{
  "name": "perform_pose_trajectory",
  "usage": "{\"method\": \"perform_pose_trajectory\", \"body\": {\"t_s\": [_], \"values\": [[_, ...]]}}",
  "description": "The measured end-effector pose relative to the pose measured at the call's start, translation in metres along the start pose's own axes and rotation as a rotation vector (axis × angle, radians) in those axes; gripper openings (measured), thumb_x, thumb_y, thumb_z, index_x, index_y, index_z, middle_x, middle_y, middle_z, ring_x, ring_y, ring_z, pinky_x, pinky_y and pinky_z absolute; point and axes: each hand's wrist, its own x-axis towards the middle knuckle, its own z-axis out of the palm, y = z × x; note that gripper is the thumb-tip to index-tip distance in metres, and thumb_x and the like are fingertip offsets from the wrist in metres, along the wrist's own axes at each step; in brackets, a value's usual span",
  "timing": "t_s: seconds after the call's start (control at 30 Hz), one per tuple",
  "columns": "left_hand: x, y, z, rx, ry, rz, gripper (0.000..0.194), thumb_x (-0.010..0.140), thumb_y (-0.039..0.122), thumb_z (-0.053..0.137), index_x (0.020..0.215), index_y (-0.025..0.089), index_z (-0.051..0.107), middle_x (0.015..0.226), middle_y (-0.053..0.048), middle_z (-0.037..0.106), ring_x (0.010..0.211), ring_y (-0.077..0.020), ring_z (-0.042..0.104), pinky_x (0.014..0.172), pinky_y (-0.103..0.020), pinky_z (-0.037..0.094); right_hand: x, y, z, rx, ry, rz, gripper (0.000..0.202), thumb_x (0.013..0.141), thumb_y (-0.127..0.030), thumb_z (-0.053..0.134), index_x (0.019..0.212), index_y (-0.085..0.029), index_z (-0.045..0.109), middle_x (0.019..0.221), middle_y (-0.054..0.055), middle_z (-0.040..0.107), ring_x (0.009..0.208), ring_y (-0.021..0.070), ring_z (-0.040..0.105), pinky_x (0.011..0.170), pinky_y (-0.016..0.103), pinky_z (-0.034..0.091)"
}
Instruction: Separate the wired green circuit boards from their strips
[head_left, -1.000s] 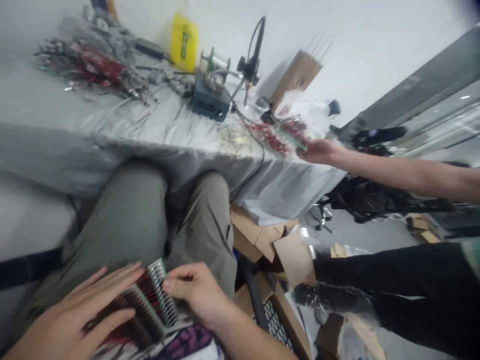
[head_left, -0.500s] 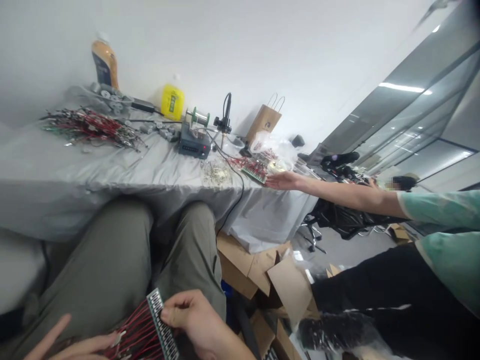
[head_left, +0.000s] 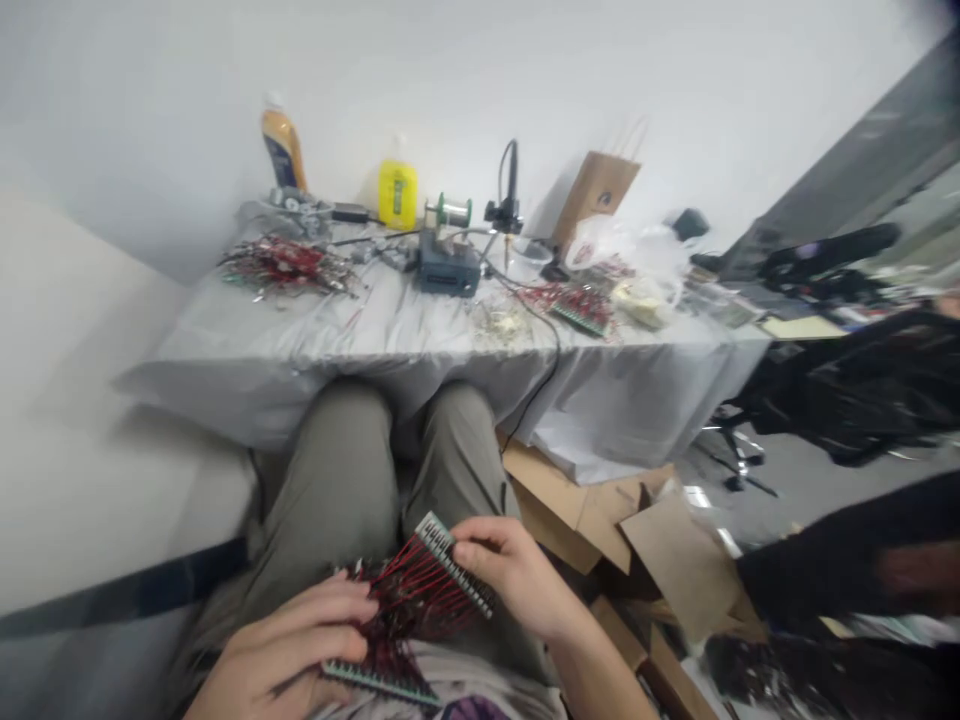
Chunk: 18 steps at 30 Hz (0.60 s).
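Note:
Over my lap, my right hand [head_left: 502, 565] pinches the edge of a green-and-white connector strip [head_left: 454, 565] between thumb and fingers. Many thin red wires [head_left: 420, 590] run from this strip toward the left. My left hand [head_left: 300, 635] lies on the wire bundle, its fingers together over the wires and one end of a second green strip [head_left: 382, 684]. The second strip lies lower, close to my body. What the left fingertips grip is partly hidden by the hand.
The covered table [head_left: 315, 335] ahead holds a red wire pile [head_left: 289, 265], a soldering station [head_left: 448, 265], a yellow bottle [head_left: 397, 195], a paper bag [head_left: 596, 195] and another wired strip [head_left: 581, 318]. Open cardboard boxes [head_left: 555, 500] stand on the floor at right.
The view has swung right and both hands appear nearer the middle. The other person's arm has left the table. A second green strip now shows under my left hand.

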Motion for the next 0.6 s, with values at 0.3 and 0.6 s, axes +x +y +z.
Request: {"method": "perform_pose_trajectory", "body": {"t_s": [0.3, 0.6], "values": [[-0.010, 0.001, -0.013, 0.048, -0.127, 0.012, 0.050, 0.095, -0.003, 0.055, 0.119, 0.033, 0.080, 0.128, 0.001, 0.083, 0.133, -0.0181, 0.072, 0.122, -0.038, 0.054, 0.009, 0.000, -0.003, -0.132, -0.059, -0.080, 0.034, 0.105, -0.050, 0.068, 0.113, -0.023, 0.088, 0.105, 0.007, 0.084, 0.099, 0.0247, 0.074, 0.091, 0.035, 0.053], [-0.014, 0.016, -0.004, 0.208, -0.128, -0.035, 0.052, 0.098, 0.002, 0.053, 0.129, 0.036, 0.077, 0.149, -0.004, 0.072, 0.134, -0.0223, 0.071, 0.112, -0.038, 0.062, 0.005, -0.006, -0.002, -0.338, -0.151, -0.197, 0.030, 0.110, -0.041, 0.064, 0.101, -0.022, 0.084, 0.091, 0.004, 0.076, 0.085, 0.0192, 0.068, 0.081, 0.032, 0.048]]}}
